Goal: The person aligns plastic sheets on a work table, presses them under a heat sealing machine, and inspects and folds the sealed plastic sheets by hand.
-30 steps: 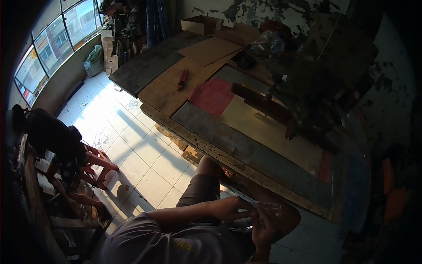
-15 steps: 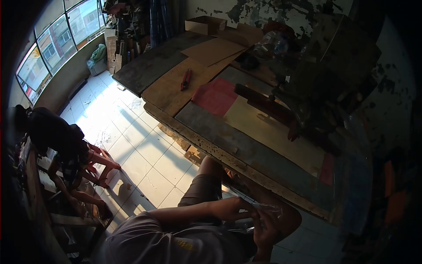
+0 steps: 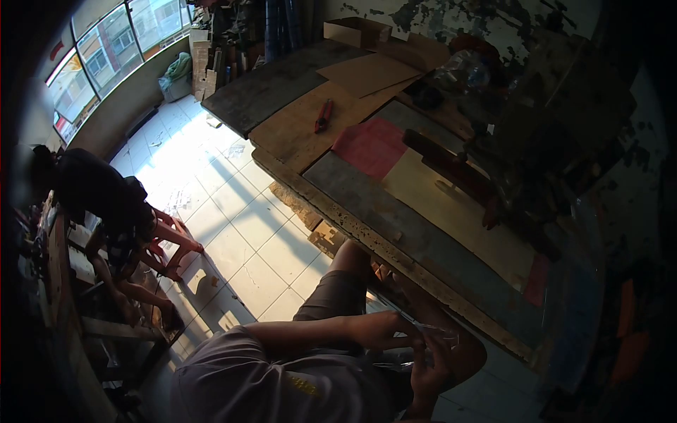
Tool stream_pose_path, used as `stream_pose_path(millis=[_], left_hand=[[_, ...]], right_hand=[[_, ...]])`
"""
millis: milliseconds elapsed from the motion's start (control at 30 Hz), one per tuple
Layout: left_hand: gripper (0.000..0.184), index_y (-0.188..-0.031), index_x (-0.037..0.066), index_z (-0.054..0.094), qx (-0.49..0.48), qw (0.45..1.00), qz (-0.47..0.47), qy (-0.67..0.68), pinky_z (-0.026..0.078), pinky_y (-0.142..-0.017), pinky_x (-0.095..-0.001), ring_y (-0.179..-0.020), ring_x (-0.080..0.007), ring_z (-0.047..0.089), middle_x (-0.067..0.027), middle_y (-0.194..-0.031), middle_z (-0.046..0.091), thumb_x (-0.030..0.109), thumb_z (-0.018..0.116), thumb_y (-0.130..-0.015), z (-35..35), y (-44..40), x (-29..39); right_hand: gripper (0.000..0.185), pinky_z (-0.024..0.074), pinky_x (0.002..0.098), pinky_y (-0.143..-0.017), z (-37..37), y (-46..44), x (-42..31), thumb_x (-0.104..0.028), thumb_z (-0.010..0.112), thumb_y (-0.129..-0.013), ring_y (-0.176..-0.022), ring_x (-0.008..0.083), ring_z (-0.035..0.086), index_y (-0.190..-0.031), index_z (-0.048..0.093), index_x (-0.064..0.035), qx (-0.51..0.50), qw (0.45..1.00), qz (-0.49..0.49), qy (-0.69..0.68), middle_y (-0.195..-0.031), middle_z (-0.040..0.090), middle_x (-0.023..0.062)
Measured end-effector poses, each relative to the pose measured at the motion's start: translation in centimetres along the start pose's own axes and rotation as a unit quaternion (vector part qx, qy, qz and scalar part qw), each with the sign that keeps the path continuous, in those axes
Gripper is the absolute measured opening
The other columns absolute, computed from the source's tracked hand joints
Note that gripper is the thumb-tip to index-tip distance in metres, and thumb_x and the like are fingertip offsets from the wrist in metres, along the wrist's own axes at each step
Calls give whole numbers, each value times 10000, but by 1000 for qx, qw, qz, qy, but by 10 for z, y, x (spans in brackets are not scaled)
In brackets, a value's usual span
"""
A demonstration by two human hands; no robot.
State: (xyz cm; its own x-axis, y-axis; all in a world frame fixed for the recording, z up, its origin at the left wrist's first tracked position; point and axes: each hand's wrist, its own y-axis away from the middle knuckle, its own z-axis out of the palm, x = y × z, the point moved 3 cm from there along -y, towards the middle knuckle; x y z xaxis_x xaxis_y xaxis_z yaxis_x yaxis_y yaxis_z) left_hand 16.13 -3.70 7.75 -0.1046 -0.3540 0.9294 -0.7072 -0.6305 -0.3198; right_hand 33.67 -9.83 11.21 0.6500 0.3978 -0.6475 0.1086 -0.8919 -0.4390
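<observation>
Over my lap, my left hand (image 3: pixel 386 330) pinches one side of a thin clear plastic piece (image 3: pixel 443 334). My right hand (image 3: pixel 431 366) meets it fingertip to fingertip, closed on the same plastic. Shadow hides exactly how the fingers grip. Beyond them stands the worktable (image 3: pixel 423 271), its rough front edge close to my knees. On its board lie a red cloth or sheet (image 3: pixel 370 148) and a pale yellow sheet (image 3: pixel 451 204). A red-handled tool (image 3: pixel 324 115) rests farther back on the brown board.
A dark machine (image 3: pixel 557 120) with a bar over the sheets stands at the right. Cardboard (image 3: pixel 368 74) and an open box (image 3: pixel 356 32) lie at the back. Another person (image 3: pixel 106 190) bends over beside a red stool (image 3: pixel 169 236) at the left, below the windows.
The view has shifted, so the table and the room appear farther right and slightly higher. My hands remain together on the plastic. The other person remains bent over at the left.
</observation>
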Motion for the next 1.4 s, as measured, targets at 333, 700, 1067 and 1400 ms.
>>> stream_pose_path(millis=[333, 700, 1067, 1400], left_hand=[[267, -1085, -46, 705, 46, 998, 24, 30, 556, -848, -444, -974, -383, 711, -237, -1023, 734, 194, 595, -1043, 0, 4, 7], [260, -1096, -39, 707, 60, 997, 43, 20, 561, -863, -447, -992, -387, 710, -234, -1048, 736, 192, 614, -1021, -7, 13, 5], [228, -1070, -41, 710, 64, 997, 45, -12, 564, -867, -451, -989, -390, 710, -228, -1036, 739, 149, 606, -999, -9, 17, 6], [231, -1072, -40, 718, 41, 997, 58, -36, 579, -818, -428, -936, -377, 726, -212, -1001, 750, 156, 612, -1010, -8, 15, 9]], right_hand=[[187, 554, 402, -823, 1, -10, -15, -165, 750, -966, -923, 287, 713, -1045, 758, 4, -17, 998, -38, 48, -986, 741, 126], [171, 551, 397, -852, 7, -20, -31, -141, 730, -972, -953, 293, 709, -1060, 755, 4, -36, 994, -62, 83, -1011, 737, 138], [170, 551, 396, -839, 9, -18, -38, -140, 736, -967, -945, 288, 705, -1060, 753, 2, -18, 993, -67, 93, -1000, 730, 138], [242, 554, 412, -831, 3, -11, -33, -231, 747, -969, -924, 300, 709, -1032, 751, 3, -7, 991, -81, 110, -993, 734, 137]])
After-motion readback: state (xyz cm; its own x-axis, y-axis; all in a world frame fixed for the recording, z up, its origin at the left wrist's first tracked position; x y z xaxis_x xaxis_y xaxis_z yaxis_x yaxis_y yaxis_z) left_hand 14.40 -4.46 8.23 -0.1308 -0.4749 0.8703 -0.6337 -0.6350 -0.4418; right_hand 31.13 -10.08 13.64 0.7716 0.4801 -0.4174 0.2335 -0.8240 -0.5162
